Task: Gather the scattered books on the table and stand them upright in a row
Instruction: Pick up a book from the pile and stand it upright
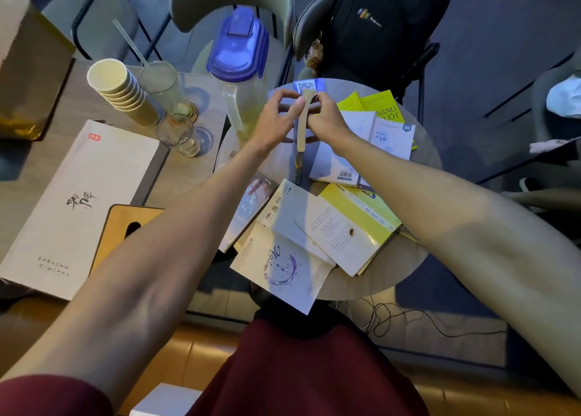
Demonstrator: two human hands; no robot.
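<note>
Both forearms are reaching out over the round table (408, 277). Left hand (276, 120) and right hand (327, 116) are pinching one book (304, 123) upright on its edge, probably steadying the row's first member. Other books (330, 227) are lying flat, overlapping, nearer the body.

Centre frame, the left hand (276, 116) and right hand (327, 116) pinch an upright thin book (302, 126), seemingly edge-on, above the round grey table (405, 258).

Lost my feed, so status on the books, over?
Left hand and right hand steadying one upright book. Other books flat, scattered. Pitcher close behind.
</note>
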